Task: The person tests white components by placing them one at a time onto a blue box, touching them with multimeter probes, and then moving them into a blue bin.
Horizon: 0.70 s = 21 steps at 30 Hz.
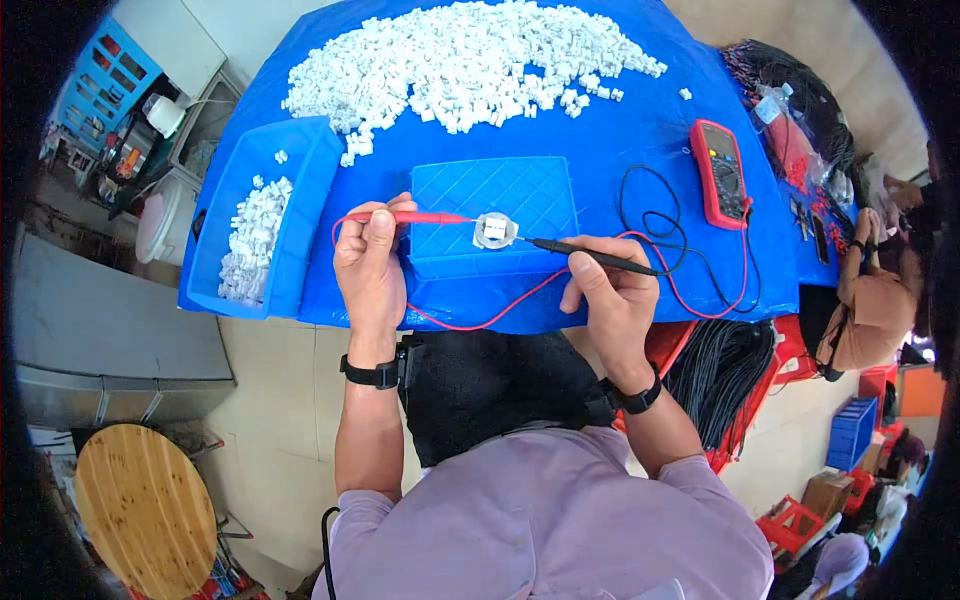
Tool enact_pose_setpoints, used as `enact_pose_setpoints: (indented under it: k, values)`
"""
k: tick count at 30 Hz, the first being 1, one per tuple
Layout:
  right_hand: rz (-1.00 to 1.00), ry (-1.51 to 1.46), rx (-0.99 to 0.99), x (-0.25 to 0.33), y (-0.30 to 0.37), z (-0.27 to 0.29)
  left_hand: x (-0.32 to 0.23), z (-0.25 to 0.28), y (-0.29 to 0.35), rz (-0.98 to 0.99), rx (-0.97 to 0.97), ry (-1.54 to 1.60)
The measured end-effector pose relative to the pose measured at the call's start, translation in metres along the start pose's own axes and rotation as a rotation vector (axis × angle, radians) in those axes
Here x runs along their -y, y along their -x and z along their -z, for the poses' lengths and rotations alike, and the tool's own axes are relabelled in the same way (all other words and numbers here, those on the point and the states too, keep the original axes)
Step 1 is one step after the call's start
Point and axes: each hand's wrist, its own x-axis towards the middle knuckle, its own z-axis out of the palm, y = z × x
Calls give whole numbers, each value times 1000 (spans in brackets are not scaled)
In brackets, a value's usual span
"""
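Note:
My left hand [370,250] is closed around a red test probe [435,217], its tip pointing right. In my right hand [615,290] is a black test probe [570,248], pointing left. Both tips meet at a small white block-shaped part [495,229], which sits on a pale round piece on top of an upturned blue crate [445,245]. Whether each tip actually touches metal is too small to tell. Red and black leads run from the probes to a red-framed multimeter [718,175] at the right of the blue-covered table.
A large heap of small white parts [460,65] covers the table's far side. At the left, a blue bin [318,215] holds more of them. Black cables [720,375] lie in a red container by my right arm. A person [875,265] sits at the far right.

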Motion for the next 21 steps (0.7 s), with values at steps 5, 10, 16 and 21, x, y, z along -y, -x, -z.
enact_pose_setpoints:
  k: [5,10,16,21]
  values:
    - [15,-30,-16,-2,2,-3,1,1,0,3,-3,-3]
    - [28,-27,-6,-6,3,-3,0,0,0,9,-7,-10]
    - [34,-38,-11,-9,4,-7,1,0,0,-3,-3,-28]
    - [51,-21,0,-10,6,-8,-1,-2,0,2,7,-38]
